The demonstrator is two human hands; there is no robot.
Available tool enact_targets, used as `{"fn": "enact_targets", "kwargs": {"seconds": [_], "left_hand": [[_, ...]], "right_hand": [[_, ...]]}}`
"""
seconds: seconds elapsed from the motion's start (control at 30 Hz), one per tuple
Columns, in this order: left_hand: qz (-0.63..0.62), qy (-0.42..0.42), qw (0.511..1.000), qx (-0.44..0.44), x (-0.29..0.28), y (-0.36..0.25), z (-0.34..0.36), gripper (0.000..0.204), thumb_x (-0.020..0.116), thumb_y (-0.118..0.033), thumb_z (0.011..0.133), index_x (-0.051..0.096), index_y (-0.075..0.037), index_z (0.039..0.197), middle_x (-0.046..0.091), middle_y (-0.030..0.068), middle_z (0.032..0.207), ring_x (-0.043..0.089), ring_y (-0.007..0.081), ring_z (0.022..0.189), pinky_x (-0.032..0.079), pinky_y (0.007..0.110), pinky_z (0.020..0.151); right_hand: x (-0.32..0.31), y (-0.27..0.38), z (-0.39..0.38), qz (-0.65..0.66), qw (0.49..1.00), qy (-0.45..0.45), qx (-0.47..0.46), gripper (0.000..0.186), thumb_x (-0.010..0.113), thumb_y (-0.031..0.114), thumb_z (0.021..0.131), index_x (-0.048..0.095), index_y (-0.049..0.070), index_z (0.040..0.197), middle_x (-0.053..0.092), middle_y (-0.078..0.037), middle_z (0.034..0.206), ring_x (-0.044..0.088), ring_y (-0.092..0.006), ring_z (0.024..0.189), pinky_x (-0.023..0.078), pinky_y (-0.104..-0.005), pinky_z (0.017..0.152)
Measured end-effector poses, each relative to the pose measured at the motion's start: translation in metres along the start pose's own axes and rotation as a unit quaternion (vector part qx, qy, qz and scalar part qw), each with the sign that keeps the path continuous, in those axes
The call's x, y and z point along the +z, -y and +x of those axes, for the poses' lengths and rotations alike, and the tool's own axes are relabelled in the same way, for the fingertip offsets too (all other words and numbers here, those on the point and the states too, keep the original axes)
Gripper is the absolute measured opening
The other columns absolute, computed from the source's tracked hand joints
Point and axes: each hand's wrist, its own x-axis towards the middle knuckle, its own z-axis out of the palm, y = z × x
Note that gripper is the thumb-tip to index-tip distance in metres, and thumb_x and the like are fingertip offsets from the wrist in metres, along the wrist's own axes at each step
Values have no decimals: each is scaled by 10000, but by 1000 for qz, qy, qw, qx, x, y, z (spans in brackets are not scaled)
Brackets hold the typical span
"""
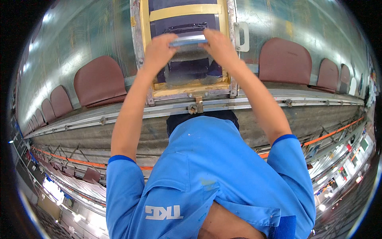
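blue shirt (223,159), hands (160,48) gripping squeegee (189,40), well inside frame edges (232,20)

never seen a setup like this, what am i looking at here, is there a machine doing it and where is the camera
No robot here: a person in a blue shirt works with bare hands. The one picture comes from a wide fisheye camera on their head, looking down, so straight edges bend.

The left hand and right hand grip opposite ends of a silver and blue bar. It is held over a frame with a dark middle and yellowish edges. Brown pieces with rounded tops lie in a row on the shiny table, on both sides of the frame.
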Motion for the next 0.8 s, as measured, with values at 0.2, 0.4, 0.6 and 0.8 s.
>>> {"fn": "enact_targets", "kwargs": {"seconds": [0.2,0.4,0.6,0.8], "left_hand": [[45,-11,999,13,-4,9,44,218,734,-247,842,734,-149,1036,730,109,952,692,350,880,546,435,760],[47,-6,998,50,22,-8,-34,232,680,-72,794,738,-114,1015,723,104,1016,684,336,955,538,423,853],[74,0,996,45,21,-15,-54,289,719,-90,783,694,-146,1065,700,46,1031,665,291,962,510,416,800],[38,31,997,57,17,-27,-69,365,697,-63,786,678,-101,1148,693,97,1145,644,322,1094,527,433,927]], "right_hand": [[-1,-25,46,-45,999,-21,10,290,744,188,860,545,19,987,648,-206,929,626,-421,917,503,-492,787],[22,6,-48,-4,999,-29,22,289,759,131,822,558,40,1009,634,-167,1036,602,-387,1028,506,-476,849],[-14,1,-45,188,978,-66,57,427,802,258,826,628,49,1155,630,-151,1043,613,-338,1006,499,-447,906],[-15,-119,-14,125,929,-263,227,381,739,317,882,693,116,1202,714,-145,1016,664,-252,924,509,-387,822]]}}
